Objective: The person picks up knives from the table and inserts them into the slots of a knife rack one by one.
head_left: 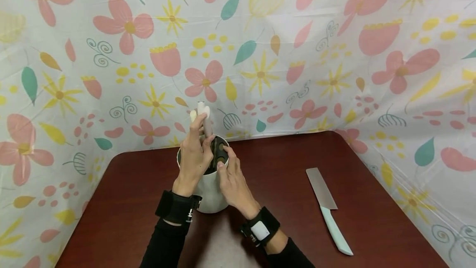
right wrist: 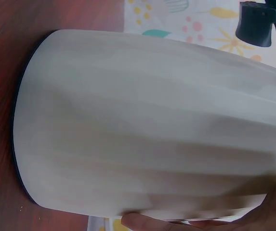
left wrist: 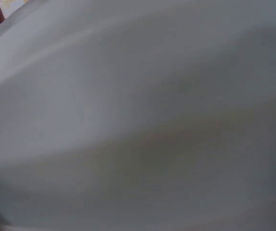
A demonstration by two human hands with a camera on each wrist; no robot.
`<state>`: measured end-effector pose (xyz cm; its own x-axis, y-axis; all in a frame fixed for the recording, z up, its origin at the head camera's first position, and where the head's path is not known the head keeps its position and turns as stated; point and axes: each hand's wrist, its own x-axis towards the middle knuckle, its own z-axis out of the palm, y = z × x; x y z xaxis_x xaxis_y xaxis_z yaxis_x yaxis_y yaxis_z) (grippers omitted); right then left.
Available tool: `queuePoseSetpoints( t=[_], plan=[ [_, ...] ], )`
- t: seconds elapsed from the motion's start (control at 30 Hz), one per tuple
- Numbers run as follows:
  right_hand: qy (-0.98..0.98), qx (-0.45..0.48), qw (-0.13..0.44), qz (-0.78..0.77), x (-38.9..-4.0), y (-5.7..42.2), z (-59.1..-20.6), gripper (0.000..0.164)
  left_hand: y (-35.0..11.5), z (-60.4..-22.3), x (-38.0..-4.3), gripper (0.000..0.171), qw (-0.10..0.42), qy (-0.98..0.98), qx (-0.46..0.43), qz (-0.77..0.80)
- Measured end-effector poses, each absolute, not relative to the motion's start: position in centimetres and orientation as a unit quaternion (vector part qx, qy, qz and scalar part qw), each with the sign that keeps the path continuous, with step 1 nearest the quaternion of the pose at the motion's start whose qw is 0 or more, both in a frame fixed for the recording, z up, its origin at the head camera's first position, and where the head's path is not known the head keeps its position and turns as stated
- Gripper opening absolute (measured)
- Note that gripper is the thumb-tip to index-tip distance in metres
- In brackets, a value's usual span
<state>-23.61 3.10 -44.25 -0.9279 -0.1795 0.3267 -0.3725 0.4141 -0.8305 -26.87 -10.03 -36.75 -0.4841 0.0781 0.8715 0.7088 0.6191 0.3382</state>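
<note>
A white ribbed knife holder [head_left: 211, 193] with a dark slotted insert [head_left: 220, 152] stands upright on the table. My left hand [head_left: 195, 156] grips a white handle [head_left: 202, 113] above its opening; the lower part of that tool is hidden by the fingers and holder. A cream handle end [head_left: 193, 115] shows beside it. My right hand [head_left: 235, 183] holds the holder's right side at the rim, fingertips over the insert. In the right wrist view, fingers [right wrist: 150, 222] lie along the holder's pale wall [right wrist: 128, 120]. The same wall [left wrist: 118, 96] fills the left wrist view.
A cleaver [head_left: 322, 189] with a pale mint handle lies on the right of the dark red-brown table [head_left: 275, 185], blade pointing away. A flower-patterned cloth [head_left: 260, 53] hangs behind the table and along its sides. A black strap part [right wrist: 254, 24] shows in the right wrist view.
</note>
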Motion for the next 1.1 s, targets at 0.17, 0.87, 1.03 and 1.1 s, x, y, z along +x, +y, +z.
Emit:
queuePoseSetpoints(
  t=[0.17,0.87,1.03,1.1],
  plan=[
    [-0.837,0.166,0.095,0.512,-23.8,3.1,-44.3,0.049,-10.0,-37.1,-27.1,0.068,0.438,-0.786,-0.25,-0.357],
    [-0.838,0.169,0.091,0.512,-23.9,3.4,-44.4,0.049,-9.6,-38.0,-26.5,0.069,0.425,-0.814,-0.223,-0.326],
    [-0.834,0.176,0.096,0.514,-24.0,3.3,-44.3,0.05,-9.6,-37.9,-26.4,0.066,0.416,-0.826,-0.216,-0.312],
    [-0.835,0.174,0.098,0.513,-23.9,3.3,-44.4,0.05,-9.5,-37.9,-26.4,0.066,0.407,-0.833,-0.214,-0.307]
  ],
)
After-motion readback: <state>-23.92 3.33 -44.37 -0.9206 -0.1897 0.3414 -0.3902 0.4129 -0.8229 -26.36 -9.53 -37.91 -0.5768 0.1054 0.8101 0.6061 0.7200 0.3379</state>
